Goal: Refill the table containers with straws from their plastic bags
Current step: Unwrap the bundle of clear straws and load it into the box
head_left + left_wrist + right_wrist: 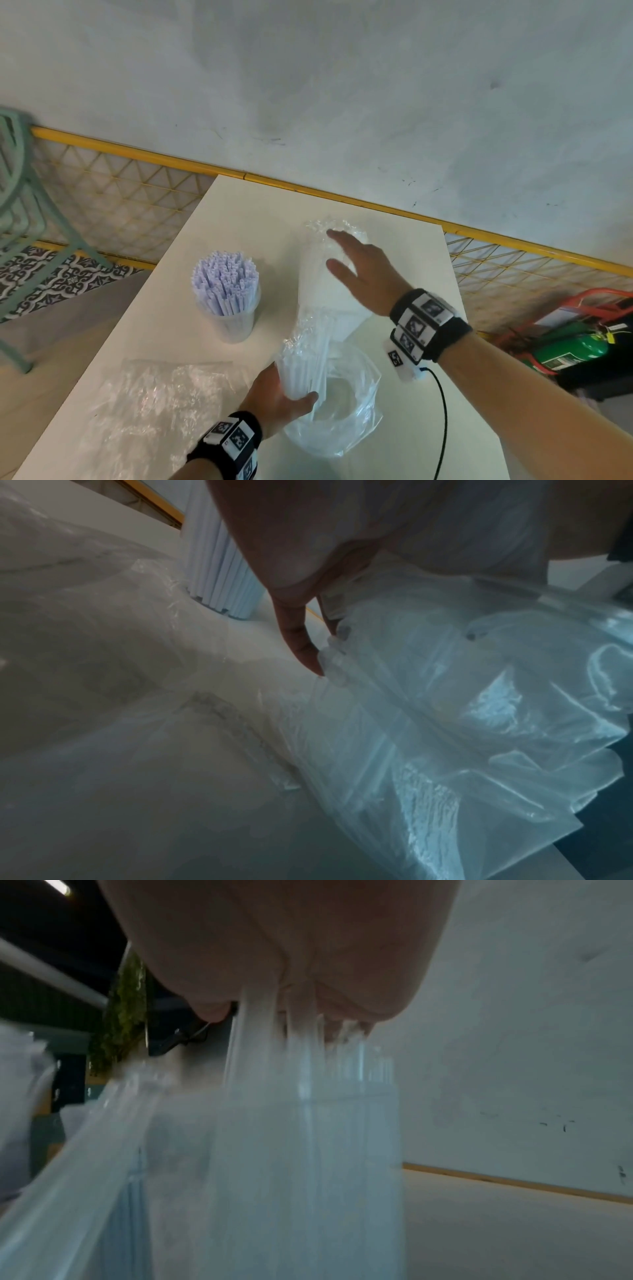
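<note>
**Straw bundle held at its near end, far end under the right palm**

The left hand (274,401) has its fingers and thumb curled round the near end of a bundle of white straws (310,346), sleeved in clear plastic, right above the mouth of an empty clear container (346,387) that sits in a crumpled plastic bag (356,435). The bundle's long axis runs from that grip away toward the far side of the tabletop (164,329), tilting up as it goes. The right hand (363,270) is spread, fingers straight, over the bundle's far end, where the plastic wrap (329,226) bunches; whether the palm actually touches it I cannot tell, since the right wrist view is blurred.

So the straws lie between the two hands, left at the near end, right at the far. The move, I'd judge, turns on standing the bundle upright over the container.

To the left stands a second container (236,322), already full of straws (224,277), well apart from the hands. An empty flattened bag (150,401) lies at the near left.
</note>
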Demonstrator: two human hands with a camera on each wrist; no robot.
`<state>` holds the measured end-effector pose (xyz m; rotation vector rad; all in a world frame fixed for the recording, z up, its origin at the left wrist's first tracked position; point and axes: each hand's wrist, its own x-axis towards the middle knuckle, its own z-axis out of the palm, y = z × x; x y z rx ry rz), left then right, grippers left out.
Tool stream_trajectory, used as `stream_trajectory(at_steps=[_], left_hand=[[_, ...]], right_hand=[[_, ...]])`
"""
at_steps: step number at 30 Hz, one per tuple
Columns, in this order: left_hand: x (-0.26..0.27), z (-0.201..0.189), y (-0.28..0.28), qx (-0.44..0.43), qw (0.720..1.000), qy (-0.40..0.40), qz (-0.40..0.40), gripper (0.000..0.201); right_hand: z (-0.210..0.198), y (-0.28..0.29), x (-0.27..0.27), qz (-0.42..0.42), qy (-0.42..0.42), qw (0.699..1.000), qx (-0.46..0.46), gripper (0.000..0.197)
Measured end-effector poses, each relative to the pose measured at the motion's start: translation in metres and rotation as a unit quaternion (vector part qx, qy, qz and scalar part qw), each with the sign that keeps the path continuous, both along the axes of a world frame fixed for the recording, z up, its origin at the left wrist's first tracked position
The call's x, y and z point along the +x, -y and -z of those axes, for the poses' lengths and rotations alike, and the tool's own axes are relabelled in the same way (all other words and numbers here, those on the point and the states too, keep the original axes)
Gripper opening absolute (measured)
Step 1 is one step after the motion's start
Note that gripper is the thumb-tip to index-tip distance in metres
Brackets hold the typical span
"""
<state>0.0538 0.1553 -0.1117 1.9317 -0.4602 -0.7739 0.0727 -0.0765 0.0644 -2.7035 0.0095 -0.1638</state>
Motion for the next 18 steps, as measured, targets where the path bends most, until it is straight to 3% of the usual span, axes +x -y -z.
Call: stream_trajectory(at_steps=[2, 9, 13, 18], left_hand=[[-0.001, -0.002, 0.0, -0.007, 1.0, -0.006, -0.005, 0.073], [-0.001, -0.003, 0.001, -0.004, 1.0, -0.005, -0.009, 0.066], [-0.001, 0.001, 0.0, 0.003, 1.0, -0.006, -0.006, 0.069], [0.0, 0.002, 0.0, 0.012, 1.0, -0.005, -0.006, 0.07]], right_hand=[[0.015, -0.002, -0.003, -0.014, -0.018, 0.997, -0.078, 0.057], [0.011, -0.01, 0.001, -0.032, 0.031, 0.987, -0.157, 0.068], [0.026, -0.019, -0.004, -0.06, -0.02, 0.963, -0.263, 0.065], [0.002, -0.012, -0.014, -0.042, 0.024, 0.973, -0.227, 0.063]])
